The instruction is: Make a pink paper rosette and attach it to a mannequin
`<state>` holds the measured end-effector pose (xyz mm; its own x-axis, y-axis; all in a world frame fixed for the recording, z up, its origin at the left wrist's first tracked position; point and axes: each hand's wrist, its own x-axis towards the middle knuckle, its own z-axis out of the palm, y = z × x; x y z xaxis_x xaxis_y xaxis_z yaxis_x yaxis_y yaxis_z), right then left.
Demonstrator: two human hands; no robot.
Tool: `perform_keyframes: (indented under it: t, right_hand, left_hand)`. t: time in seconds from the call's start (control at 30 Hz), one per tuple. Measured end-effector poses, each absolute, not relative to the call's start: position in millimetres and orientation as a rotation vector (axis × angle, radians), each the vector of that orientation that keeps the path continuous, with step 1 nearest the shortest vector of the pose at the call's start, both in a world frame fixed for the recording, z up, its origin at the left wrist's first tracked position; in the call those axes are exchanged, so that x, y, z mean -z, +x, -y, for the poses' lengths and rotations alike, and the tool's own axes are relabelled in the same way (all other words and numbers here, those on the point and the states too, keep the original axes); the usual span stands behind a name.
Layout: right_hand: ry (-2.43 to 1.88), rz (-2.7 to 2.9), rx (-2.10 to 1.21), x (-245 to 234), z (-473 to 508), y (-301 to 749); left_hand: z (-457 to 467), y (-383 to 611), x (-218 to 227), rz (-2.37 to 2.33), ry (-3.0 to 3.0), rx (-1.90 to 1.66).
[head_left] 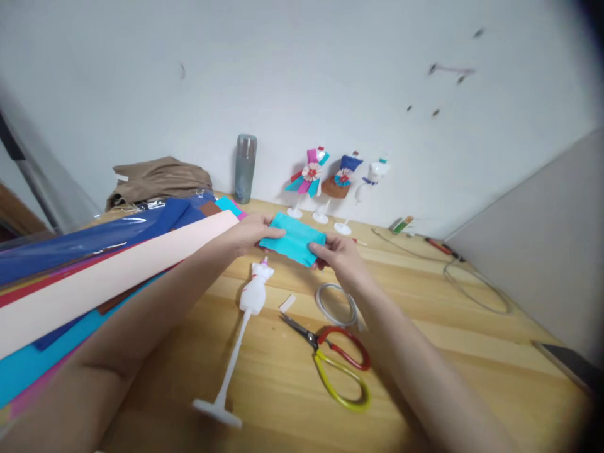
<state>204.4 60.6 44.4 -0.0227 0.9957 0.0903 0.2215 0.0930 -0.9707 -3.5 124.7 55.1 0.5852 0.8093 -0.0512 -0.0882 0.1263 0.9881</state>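
Both my hands hold a small turquoise sheet of foam or paper (296, 238) above the wooden table (472, 352). My left hand (255, 231) pinches its left edge, thumb on top. My right hand (336, 253) grips its lower right corner with closed fingers. Just below the sheet a small white mannequin on a stand (249, 301) lies on its side. A pair of scissors (336, 356) with one red and one yellow handle lies near my right forearm, beside a roll of clear tape (336, 304).
Stacked coloured sheets and a pink roll (108, 270) cover the left of the table. Three dressed miniature mannequins (330, 185), a grey bottle (245, 167) and brown cloth (158, 179) stand by the wall. A cable (476, 286) and pens (402, 224) lie at right.
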Motion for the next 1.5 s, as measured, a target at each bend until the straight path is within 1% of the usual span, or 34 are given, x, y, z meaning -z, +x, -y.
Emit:
perform_keyframes:
  t: [0.23, 0.43, 0.53, 0.67, 0.77, 0.93, 1.0, 1.1, 1.27, 1.5]
  right_hand:
    - [-1.271, 1.423, -1.005, -43.7, -65.5, 208.5]
    - [-1.257, 1.429, -1.027, -42.7, -65.2, 212.0]
    - [-1.270, 1.473, -1.047, -39.4, -63.8, 207.9]
    - [-1.298, 1.557, -1.091, -28.2, -61.0, 195.7]
    - [-1.341, 1.625, -1.122, -13.1, -60.4, 185.6]
    - [-1.432, 1.755, -1.111, 10.8, -61.5, 175.9]
    - [-1.448, 1.806, -1.084, 14.1, -60.7, 174.5]
    - [-1.460, 1.852, -1.025, 13.4, -59.2, 173.7]
    - [-1.482, 1.843, -0.950, 10.7, -59.7, 173.6]
    - [-1.452, 1.705, -1.024, 15.2, -60.5, 171.0]
  left_hand:
    - [-127.2, -6.0, -56.2, -0.850, 1.423, -0.756]
    - [-125.4, -8.7, -67.2, -1.006, 1.560, -0.662]
    - [-121.1, -18.3, -79.9, -1.078, 1.713, -0.515]
    - [-118.3, -33.0, -88.9, -1.195, 1.904, -0.230]
    - [-121.9, -36.5, -81.4, -1.274, 1.945, -0.047]
    - [-134.1, -33.3, -56.6, -1.313, 1.923, 0.143]
    - [-139.6, -33.5, -48.0, -1.320, 1.905, 0.141]
    - [-147.0, -36.6, -39.0, -1.311, 1.874, 0.049]
    - [-149.3, -39.0, -37.1, -1.184, 1.809, -0.052]
    - [-138.9, -27.4, -40.6, -1.133, 1.776, -0.126]
